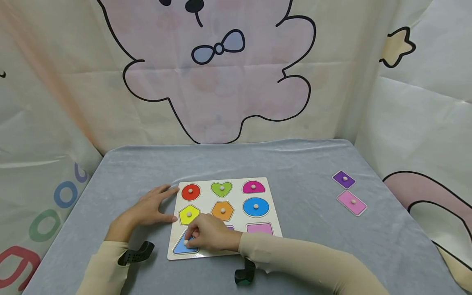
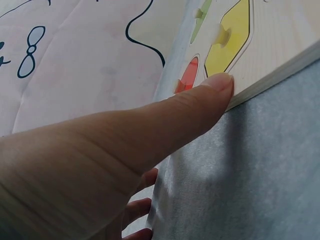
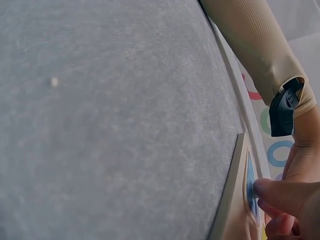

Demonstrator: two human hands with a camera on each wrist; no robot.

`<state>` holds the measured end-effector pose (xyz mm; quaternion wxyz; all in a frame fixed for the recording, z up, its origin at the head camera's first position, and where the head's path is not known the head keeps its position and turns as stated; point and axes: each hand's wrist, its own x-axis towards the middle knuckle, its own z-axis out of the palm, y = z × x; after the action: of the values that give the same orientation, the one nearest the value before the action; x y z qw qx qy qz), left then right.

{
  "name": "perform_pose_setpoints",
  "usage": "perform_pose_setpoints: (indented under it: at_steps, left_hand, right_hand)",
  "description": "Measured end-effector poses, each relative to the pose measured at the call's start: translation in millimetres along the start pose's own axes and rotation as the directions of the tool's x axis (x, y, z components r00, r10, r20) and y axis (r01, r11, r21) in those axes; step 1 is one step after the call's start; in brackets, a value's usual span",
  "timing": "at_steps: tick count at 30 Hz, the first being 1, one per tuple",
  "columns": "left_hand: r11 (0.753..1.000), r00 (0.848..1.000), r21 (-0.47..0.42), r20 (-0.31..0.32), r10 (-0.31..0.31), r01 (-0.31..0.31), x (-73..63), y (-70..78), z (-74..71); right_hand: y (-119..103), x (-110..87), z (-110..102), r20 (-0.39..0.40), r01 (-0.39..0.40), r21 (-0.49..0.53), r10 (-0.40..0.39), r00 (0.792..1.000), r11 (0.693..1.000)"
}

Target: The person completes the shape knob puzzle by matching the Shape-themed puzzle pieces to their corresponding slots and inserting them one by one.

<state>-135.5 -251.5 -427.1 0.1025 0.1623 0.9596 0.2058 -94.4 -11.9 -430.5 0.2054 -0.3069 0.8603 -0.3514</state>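
Observation:
A white wooden knob-puzzle board [image 1: 236, 190] lies on the cloth-covered table. At its near left corner my right hand [image 1: 214, 233] pinches the small knob of the blue triangle piece [image 1: 179, 248], which sits in its outline. In the right wrist view the fingertips are right at the blue triangle [image 3: 251, 187]. My left hand [image 1: 147, 209] rests at the board's left edge with its fingers spread. Its thumb [image 2: 200, 100] presses the edge beside the yellow pentagon piece [image 2: 232, 35]. My right hand partly hides the purple shape in the near row.
Red circle [image 1: 195, 193], green heart [image 1: 222, 193], magenta half-circle [image 1: 258, 190], orange hexagon [image 1: 222, 205] and blue oval [image 1: 262, 209] pieces sit in the board. A pink rectangle recess [image 1: 259, 229] shows no knob. Loose purple [image 1: 340, 177] and pink [image 1: 350, 205] pieces lie at the right.

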Motion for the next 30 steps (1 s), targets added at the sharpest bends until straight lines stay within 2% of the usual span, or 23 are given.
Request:
perform_pose_setpoints:
  at_steps: [12,18,25,30]
  left_hand:
    - [1.0,1.0,0.011,0.004,-0.002,0.002,1.3,0.6,0.7]
    - [1.0,1.0,0.011,0.006,-0.008,0.007,0.8,0.6,1.3]
    - [1.0,1.0,0.008,0.011,-0.015,0.015,0.3,1.9,0.4]
    - [1.0,0.999,0.007,0.021,-0.028,0.028,0.8,2.9,-0.2]
  right_hand:
    - [0.8,0.5,1.3,0.004,-0.024,-0.01,0.024,1.0,1.0]
    - [2.5,1.1,0.8,0.02,-0.002,-0.028,0.002,1.0,1.0]
    - [5.0,-0.8,-4.3,0.063,0.032,-0.003,-0.032,0.997,0.999]
    - [6.2,-3.1,-12.0,0.039,0.034,0.017,-0.035,0.999,0.999]
